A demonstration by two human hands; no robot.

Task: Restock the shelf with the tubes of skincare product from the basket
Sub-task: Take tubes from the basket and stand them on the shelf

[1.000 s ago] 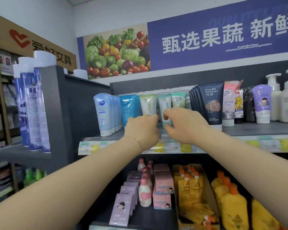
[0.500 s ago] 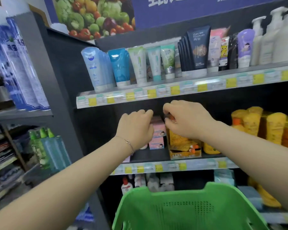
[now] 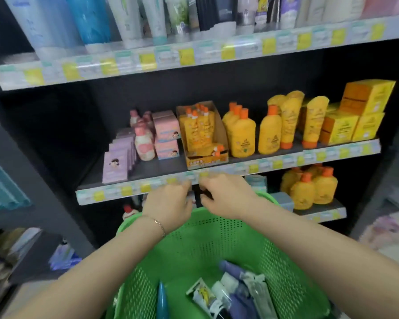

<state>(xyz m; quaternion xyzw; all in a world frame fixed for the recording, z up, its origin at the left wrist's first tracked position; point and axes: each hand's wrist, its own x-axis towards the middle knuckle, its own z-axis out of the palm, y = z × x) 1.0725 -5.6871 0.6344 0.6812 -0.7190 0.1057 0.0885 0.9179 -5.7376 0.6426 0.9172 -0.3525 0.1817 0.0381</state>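
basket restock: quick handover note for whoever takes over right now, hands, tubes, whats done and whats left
Left hand: above the far rim of the green basket, fingers curled away from the camera, nothing seen in it.
Right hand: close beside it, likewise.
Tubes: several lie loose in the basket's bottom.
Done: a row of tubes stands on the top shelf.
Left: pick up the basket's tubes and shelve them.
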